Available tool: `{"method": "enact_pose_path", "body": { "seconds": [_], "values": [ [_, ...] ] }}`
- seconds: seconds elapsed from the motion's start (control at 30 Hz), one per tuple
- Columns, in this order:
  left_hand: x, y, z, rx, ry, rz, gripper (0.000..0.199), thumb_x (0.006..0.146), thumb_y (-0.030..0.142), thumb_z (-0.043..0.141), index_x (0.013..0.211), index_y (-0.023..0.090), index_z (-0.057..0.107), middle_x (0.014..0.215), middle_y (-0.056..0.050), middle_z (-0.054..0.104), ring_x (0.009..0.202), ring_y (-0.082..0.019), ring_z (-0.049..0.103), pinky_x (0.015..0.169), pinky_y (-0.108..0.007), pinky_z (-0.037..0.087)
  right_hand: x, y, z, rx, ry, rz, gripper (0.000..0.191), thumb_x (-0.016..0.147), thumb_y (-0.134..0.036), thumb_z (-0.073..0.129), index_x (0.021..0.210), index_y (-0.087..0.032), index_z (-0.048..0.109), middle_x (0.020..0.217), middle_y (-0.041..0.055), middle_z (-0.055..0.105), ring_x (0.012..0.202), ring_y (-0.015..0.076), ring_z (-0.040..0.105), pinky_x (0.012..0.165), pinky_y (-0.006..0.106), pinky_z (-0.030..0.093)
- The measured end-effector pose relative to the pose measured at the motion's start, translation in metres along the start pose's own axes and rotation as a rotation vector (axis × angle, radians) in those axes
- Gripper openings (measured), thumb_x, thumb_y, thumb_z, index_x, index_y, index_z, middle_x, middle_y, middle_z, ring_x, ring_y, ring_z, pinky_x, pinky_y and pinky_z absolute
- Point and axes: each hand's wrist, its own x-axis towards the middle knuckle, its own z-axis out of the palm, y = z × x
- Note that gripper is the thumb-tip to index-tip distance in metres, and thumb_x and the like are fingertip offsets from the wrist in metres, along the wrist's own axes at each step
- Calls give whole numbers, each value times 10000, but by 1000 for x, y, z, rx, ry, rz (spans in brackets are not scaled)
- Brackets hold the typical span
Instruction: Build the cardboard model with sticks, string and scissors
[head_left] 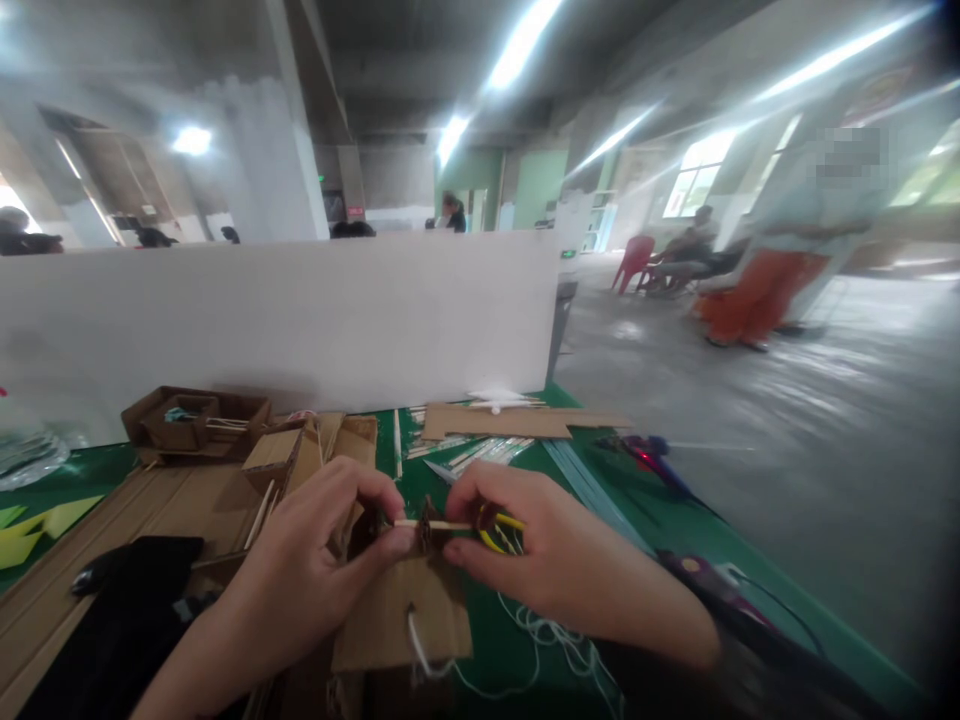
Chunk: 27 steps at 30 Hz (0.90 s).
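My left hand (330,545) pinches one end of a thin wooden stick (442,525) between thumb and finger. My right hand (536,535) has its thumb and forefinger closed around the stick's other end. Between the hands, a small upright cardboard piece (427,522) sits across the stick. Just below is a cardboard box (401,620) with a white cord (420,645) coming out of a hole in its top. Scissors with yellow handles (491,540) lie behind my right fingers, partly hidden.
Cardboard sheets (187,510) and an open cardboard box (195,420) lie at left, near a black object (127,620). Several sticks (487,455) and a cardboard strip (499,420) lie behind. Loose white string (555,635) and a glue gun (652,465) are at right. A white partition (300,320) borders the table.
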Motion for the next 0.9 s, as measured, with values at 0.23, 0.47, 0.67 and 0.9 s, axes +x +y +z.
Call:
{"method": "enact_pose_path", "body": {
  "seconds": [0.23, 0.47, 0.67, 0.9],
  "values": [
    [0, 1, -2, 4, -51, -16, 81, 871, 289, 619, 914, 248, 564, 856, 20, 628, 780, -155, 600, 695, -270, 475, 2, 3, 7, -21, 84, -20, 119, 842, -132, 603, 772, -207, 542, 758, -44, 577, 703, 110, 520, 627, 237, 394],
    [3, -1, -3, -9, -103, 48, 73, 903, 260, 573, 835, 239, 591, 830, 14, 637, 776, -154, 597, 674, -268, 461, -4, 9, 2, 12, 71, 45, 92, 871, -204, 601, 796, -202, 548, 749, -27, 590, 667, 118, 529, 583, 239, 402],
    [5, -4, -7, 18, -96, 56, 79, 913, 233, 560, 842, 245, 592, 844, 23, 644, 800, -148, 607, 715, -268, 470, -22, 21, -8, 47, 87, 151, 143, 914, -293, 579, 805, -204, 559, 762, -21, 606, 675, 120, 544, 591, 236, 427],
    [8, -18, -4, 144, 138, 111, 13, 896, 240, 595, 887, 249, 595, 867, 28, 677, 828, -157, 645, 738, -271, 481, -42, 44, 4, 128, 97, 192, 188, 917, -351, 582, 802, -203, 570, 752, -19, 590, 678, 122, 544, 594, 234, 431]
  ]
}}
